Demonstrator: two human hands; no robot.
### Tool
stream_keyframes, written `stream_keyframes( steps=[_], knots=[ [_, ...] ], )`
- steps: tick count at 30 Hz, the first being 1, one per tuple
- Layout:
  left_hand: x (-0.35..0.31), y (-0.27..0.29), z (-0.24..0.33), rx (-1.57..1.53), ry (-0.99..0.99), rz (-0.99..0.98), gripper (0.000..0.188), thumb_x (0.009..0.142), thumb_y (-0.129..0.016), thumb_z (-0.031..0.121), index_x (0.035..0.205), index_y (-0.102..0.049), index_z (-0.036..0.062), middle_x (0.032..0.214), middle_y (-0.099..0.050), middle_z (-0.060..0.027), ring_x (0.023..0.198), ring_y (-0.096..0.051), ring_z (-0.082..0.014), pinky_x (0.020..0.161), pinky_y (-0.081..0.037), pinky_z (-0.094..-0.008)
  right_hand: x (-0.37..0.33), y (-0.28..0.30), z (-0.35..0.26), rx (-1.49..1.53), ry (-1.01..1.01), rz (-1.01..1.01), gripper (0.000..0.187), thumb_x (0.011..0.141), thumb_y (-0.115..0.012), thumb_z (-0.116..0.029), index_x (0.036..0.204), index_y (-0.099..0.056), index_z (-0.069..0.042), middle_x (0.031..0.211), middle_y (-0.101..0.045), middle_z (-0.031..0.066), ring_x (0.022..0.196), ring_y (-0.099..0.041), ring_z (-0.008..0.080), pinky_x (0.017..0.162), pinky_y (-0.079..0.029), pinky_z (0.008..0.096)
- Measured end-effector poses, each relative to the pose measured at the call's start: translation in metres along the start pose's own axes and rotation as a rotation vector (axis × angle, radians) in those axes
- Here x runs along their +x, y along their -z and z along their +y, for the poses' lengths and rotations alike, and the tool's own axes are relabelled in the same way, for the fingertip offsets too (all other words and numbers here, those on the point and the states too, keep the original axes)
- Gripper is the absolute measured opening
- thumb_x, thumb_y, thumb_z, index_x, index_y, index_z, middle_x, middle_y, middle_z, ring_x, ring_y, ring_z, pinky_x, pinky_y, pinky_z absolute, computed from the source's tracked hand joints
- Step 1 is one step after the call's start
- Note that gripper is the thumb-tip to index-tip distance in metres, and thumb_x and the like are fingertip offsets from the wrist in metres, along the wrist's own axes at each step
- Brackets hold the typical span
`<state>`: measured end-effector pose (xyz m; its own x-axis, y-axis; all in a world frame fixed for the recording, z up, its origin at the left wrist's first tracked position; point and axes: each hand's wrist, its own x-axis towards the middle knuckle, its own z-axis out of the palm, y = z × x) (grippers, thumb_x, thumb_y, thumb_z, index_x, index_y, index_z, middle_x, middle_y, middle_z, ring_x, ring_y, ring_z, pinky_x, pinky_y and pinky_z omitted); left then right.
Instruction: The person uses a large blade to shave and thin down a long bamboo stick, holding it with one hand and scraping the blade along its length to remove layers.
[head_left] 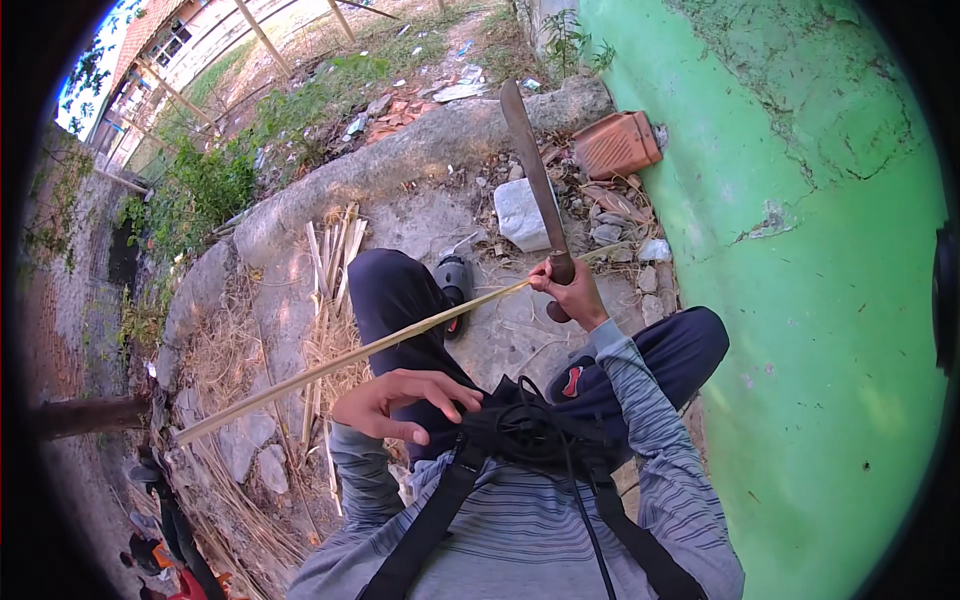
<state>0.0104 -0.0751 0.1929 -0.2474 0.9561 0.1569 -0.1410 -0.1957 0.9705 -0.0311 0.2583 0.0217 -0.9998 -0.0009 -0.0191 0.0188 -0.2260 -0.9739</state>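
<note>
Head cam, L of pair; wide fisheye, steep down & fwd; L hand [398, 397] & R hand [578, 294] at close range

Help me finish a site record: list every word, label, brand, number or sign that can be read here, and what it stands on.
Readable text: none.
Knife, pale strip and green wall: no lettering to be seen.
Right shoe: a red mark, too small to make out.
Distant pale litter: too small to tell.

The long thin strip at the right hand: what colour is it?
The strip is pale yellow, best seen in the head view.
</note>
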Motion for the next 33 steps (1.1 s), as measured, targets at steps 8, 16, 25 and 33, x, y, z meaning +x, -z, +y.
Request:
stream_keyframes(
  steps=[8, 16, 25, 33],
  knots=[
    [0.008, 0.012, -0.018, 0.261, 0.018, 0.915, 0.104, 0.066, -0.096, 0.037, 0.144, -0.037, 0.0032, 0.14, -0.048, -0.0155, 0.138, -0.046, -0.0277, 0.109, -0.044, -0.0456, 0.002, -0.02, -0.026, 0.0, 0.003, -0.003, 0.022, 0.088, -0.075, -0.004, 0.08, -0.054, -0.004, 0.089, -0.071, 0.0069, 0.078, -0.063, 0.0101, 0.074, -0.054, 0.0288],
    [0.034, 0.03, 0.047, 0.185, -0.717, 1.017, 0.092, 0.083, -0.066, 0.073, 0.138, -0.042, 0.0033, 0.142, -0.049, -0.0206, 0.14, -0.045, -0.0375, 0.113, -0.039, -0.0572, 0.019, -0.037, -0.039, -0.119, 0.079, -0.132, 0.019, 0.09, -0.074, -0.004, 0.084, -0.056, -0.003, 0.09, -0.07, 0.0074, 0.079, -0.065, 0.0124, 0.072, -0.055, 0.0295],
    [0.04, 0.042, 0.077, 0.104, -0.888, 0.92, 0.054, 0.104, -0.035, 0.062, 0.107, -0.048, 0.0099, 0.076, -0.046, -0.0038, 0.072, -0.053, -0.0178, 0.067, -0.045, -0.0345, 0.012, -0.054, -0.052, -0.029, 0.025, -0.173, 0.023, 0.088, -0.077, -0.003, 0.09, -0.054, -0.004, 0.087, -0.069, 0.0087, 0.072, -0.064, 0.0108, 0.064, -0.054, 0.0273],
    [0.058, 0.056, 0.011, 0.559, -0.4, 1.203, 0.118, 0.073, -0.065, 0.084, 0.153, -0.027, 0.0058, 0.155, -0.035, -0.0168, 0.142, -0.04, -0.0354, 0.108, -0.043, -0.0475, 0.021, -0.074, -0.096, 0.115, 0.166, -0.052, 0.025, 0.089, -0.075, 0.0, 0.094, -0.051, -0.006, 0.086, -0.07, 0.0096, 0.067, -0.064, 0.0121, 0.059, -0.052, 0.027]
  ],
)
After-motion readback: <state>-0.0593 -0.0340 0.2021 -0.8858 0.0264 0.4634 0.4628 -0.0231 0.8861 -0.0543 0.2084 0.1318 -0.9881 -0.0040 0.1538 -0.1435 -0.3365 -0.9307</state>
